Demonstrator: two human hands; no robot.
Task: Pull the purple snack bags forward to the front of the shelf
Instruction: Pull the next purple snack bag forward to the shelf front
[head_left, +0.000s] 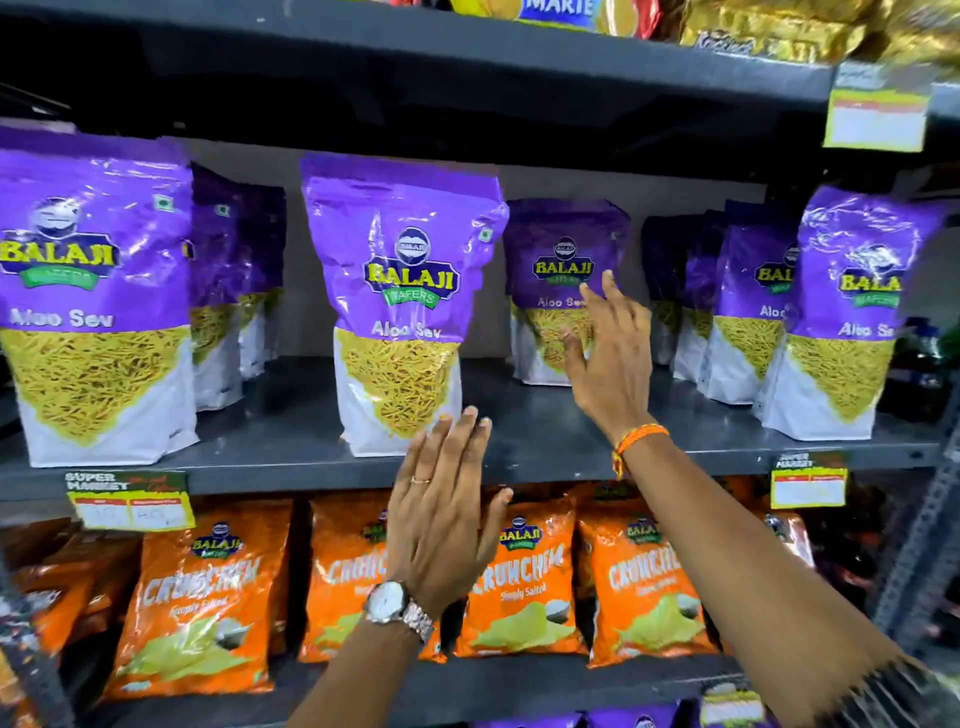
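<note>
I'm partway through: my right hand (610, 358) reaches, grip spread open and holding nothing, toward the set-back purple bag (556, 291) deep on the shelf (291, 441), while my left hand (441, 499) hangs open and empty below the front bag (400, 301). Next I'd close on the set-back bag's side and draw it to the shelf edge. It stands upright, long axis vertical, label facing me.

open gap on the grey shelf (545, 441) right of the front Aloo Sev bag (400, 306), set-back Aloo Sev bag (556, 291) behind it, bare strip further right, upper shelf (415, 67) caps headroom
</note>
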